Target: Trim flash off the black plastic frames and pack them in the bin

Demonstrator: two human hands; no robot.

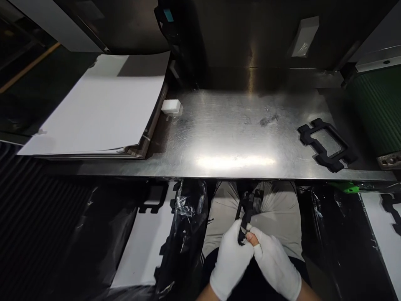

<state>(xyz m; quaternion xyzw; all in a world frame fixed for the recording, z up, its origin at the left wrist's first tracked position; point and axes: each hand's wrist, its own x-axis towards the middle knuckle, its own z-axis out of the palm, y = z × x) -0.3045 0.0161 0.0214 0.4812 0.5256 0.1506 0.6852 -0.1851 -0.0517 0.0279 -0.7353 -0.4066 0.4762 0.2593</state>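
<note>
Low in the frame's centre, over the lap (pixel 263 209), the gloved left hand (pixel 230 256) and right hand (pixel 277 261) pinch the near end of a black notched piece (pixel 248 213), presumably for fine fingertip control. A black cut-out frame (pixel 318 147) lies flat on the desk (pixel 219 125) at right, likely for stability.

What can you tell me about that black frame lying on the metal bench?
The black frame is a flat-looking matte piece around one large opening, with blocky tabs and notches along its outer edge. It looks like foam or plastic, though I can't tell which. It seems whole, lying slantwise near the right end of the metal bench, one corner close to the front edge. Only the bench appears to touch it; the left hand and right hand are apart from it.
</note>
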